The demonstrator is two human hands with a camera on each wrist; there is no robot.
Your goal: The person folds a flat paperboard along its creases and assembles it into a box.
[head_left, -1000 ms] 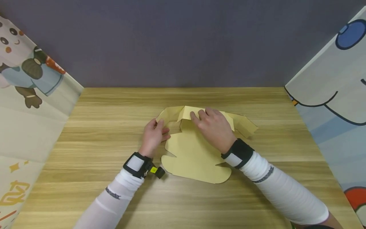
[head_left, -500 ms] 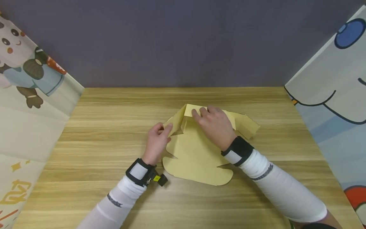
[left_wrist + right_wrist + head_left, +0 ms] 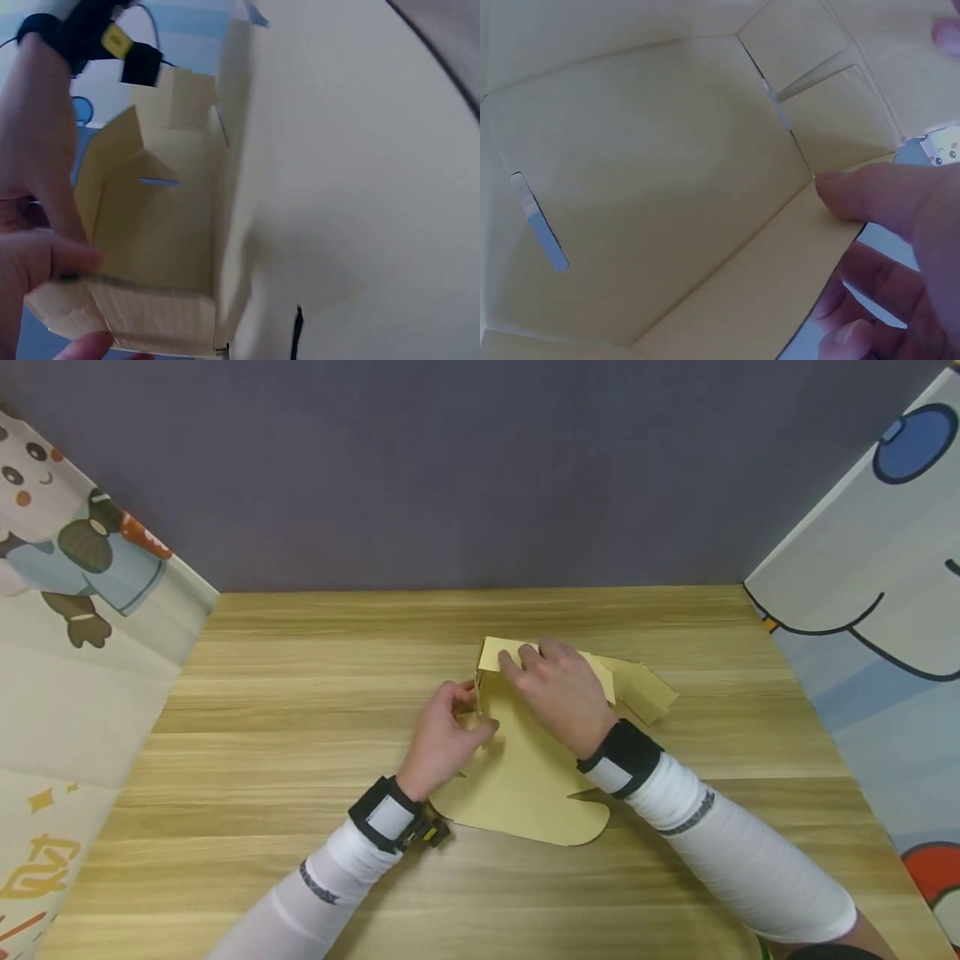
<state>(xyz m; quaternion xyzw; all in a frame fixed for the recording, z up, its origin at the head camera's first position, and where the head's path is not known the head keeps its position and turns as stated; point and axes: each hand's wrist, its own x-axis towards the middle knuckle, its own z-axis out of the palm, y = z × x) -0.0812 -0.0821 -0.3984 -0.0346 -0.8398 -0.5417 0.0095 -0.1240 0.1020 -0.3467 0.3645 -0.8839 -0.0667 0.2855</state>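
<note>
A flat-cut cardboard box [image 3: 525, 802], pale yellow and partly folded, lies on the table with its rear panel standing up. My right hand [image 3: 566, 697] grips the folded strip [image 3: 495, 654] along the top of that panel; in the right wrist view the thumb [image 3: 889, 195] lies on its inner face and the fingers are behind. At the left side, my left hand [image 3: 446, 739] has the side flap [image 3: 150, 311] between thumb and fingers, folded inward and seen nearly edge-on from the head. The opposite side flap [image 3: 648, 689] sticks out free to the right.
The wooden table [image 3: 262, 735] extends around the cardboard. A dark grey panel [image 3: 480, 477] rises behind it, and printed cartoon sheets [image 3: 90, 693] flank both sides. A narrow slot [image 3: 540, 221] pierces the rear panel.
My left hand has moved right and swung the left side flap inward from its spread position, and its thumb now reaches over the box base. The right hand keeps its grip almost in place.
</note>
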